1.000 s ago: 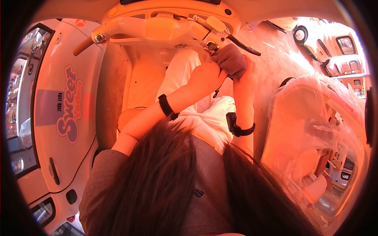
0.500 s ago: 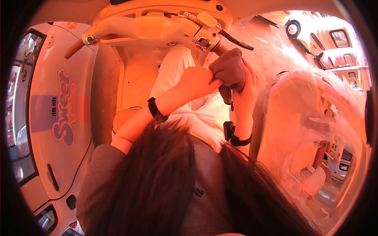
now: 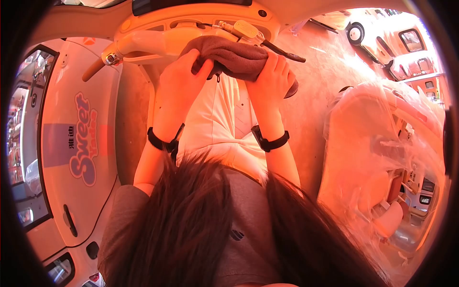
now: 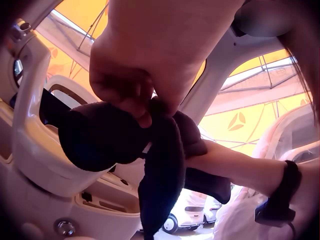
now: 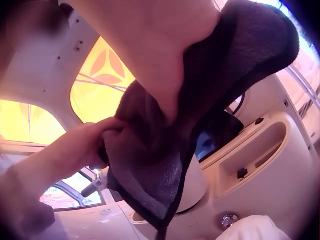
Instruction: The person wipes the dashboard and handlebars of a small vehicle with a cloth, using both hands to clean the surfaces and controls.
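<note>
A dark plush cleaning cloth (image 3: pixel 234 56) is stretched between both hands, bunched into a thick fold in front of the handlebar. My left hand (image 3: pixel 180 85) pinches its left end between thumb and fingers. At the other end, my right hand (image 3: pixel 270 82) grips the cloth, fingers bent over it and a dark flap showing beyond them. In the left wrist view a long corner of the cloth (image 4: pixel 162 175) hangs below the left hand. From the right wrist, the fuzzy underside and edged border of the cloth (image 5: pixel 150 182) show, drooping to a point with a loop.
The handlebar has a left grip (image 3: pixel 93 69) and a brake lever (image 3: pixel 284 51) at its right; the cloth covers part of it. A white door panel with lettering (image 3: pixel 83 138) stands at left. A plastic-wrapped vehicle (image 3: pixel 358 143) stands close at right.
Both hands have moved left and apart, spreading the cloth that was bunched between them near the right handlebar grip. It now lies across in front of the bar's middle and right.
</note>
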Available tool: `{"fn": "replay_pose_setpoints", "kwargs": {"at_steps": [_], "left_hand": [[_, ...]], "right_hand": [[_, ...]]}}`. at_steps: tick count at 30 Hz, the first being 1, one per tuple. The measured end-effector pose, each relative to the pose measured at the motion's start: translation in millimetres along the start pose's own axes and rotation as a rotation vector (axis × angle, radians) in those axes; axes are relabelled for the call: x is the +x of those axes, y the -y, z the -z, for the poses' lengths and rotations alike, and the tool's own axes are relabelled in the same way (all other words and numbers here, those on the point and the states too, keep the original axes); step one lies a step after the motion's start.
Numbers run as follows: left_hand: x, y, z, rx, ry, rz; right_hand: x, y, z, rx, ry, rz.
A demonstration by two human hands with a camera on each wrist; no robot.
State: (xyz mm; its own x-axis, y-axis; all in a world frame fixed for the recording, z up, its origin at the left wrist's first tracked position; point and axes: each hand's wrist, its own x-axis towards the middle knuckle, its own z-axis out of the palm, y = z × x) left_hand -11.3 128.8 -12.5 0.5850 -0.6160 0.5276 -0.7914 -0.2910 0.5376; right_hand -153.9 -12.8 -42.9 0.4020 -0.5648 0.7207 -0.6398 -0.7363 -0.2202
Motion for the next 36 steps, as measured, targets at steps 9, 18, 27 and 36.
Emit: {"fn": "replay_pose_setpoints", "kwargs": {"at_steps": [9,18,27,36], "left_hand": [[29,-6,-54,-0.066,-0.144,-0.390],[11,-15,-40,0.011,-0.084,-0.463],[16,-33,-57,-0.186,0.007,-0.508],[40,-55,-61,0.116,0.020,-0.647]], "right_hand": [[-5,1,-4,0.019,-0.010,-0.009],[-5,-1,-6,0.040,-0.026,-0.020],[-10,-9,-3,0.037,0.054,-0.027],[-26,-32,29,0.140,0.220,-0.003]]}}
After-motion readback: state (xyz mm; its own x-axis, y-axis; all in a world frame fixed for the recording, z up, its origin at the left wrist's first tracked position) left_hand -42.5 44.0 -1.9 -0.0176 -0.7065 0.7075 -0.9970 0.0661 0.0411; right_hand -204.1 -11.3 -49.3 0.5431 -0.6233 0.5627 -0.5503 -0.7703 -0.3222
